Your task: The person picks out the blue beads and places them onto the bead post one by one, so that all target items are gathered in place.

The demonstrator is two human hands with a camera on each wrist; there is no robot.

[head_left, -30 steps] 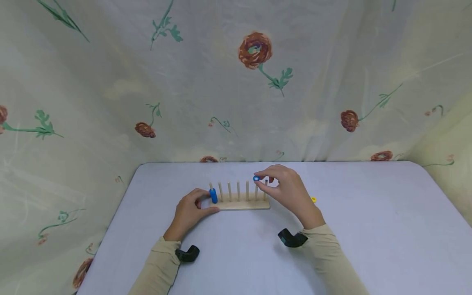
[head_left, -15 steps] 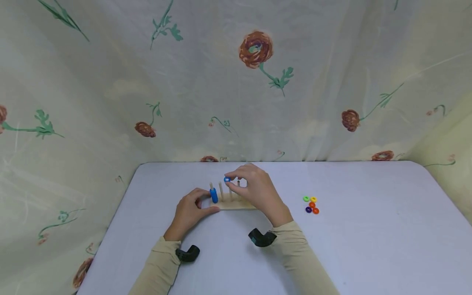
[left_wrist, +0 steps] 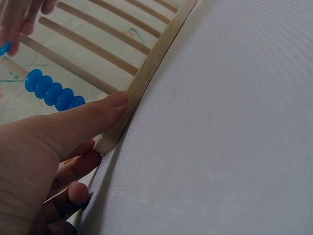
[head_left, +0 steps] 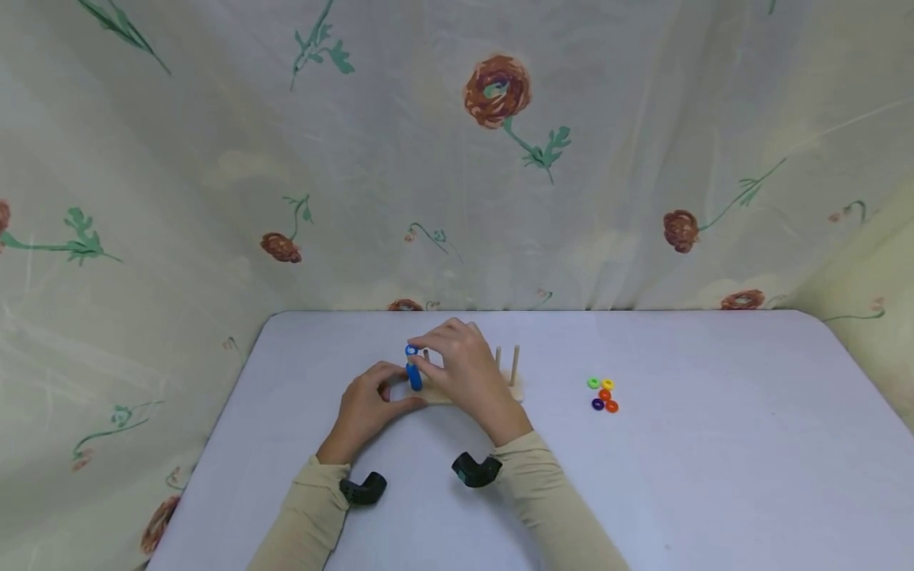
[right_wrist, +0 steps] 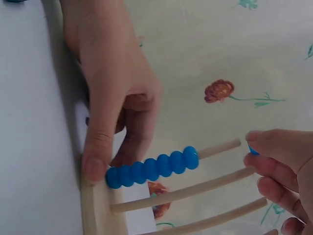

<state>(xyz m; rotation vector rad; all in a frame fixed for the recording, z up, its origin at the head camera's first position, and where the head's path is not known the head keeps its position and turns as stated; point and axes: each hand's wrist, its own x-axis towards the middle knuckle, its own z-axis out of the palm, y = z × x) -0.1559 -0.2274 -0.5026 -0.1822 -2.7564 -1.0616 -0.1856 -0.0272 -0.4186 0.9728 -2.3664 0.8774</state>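
A wooden peg rack [head_left: 437, 394] stands on the table with a row of upright pegs. Several blue rings [right_wrist: 151, 169] are stacked on its leftmost peg, whose bare tip [right_wrist: 222, 148] shows above them. My left hand [head_left: 367, 404] grips the left end of the base, thumb along its front edge [left_wrist: 117, 100] and fingers behind. Between thumb and index finger, my right hand [head_left: 464, 369] pinches another blue ring [head_left: 411, 350], right over that leftmost peg. From the right wrist, only a sliver of this ring shows, close to the peg's tip. The right hand covers the middle pegs in the head view.
To the right of the rack lie loose rings: a green ring [head_left: 593, 383], a yellow ring [head_left: 608, 385], a purple ring [head_left: 597, 404] and orange rings [head_left: 612, 407]. A flowered curtain [head_left: 357, 159] hangs behind the white table [head_left: 714, 444].
My right hand has carried the blue ring leftward along the rack, from the right-hand pegs to above the leftmost one. The loose rings have come into sight. My left hand has stayed put.
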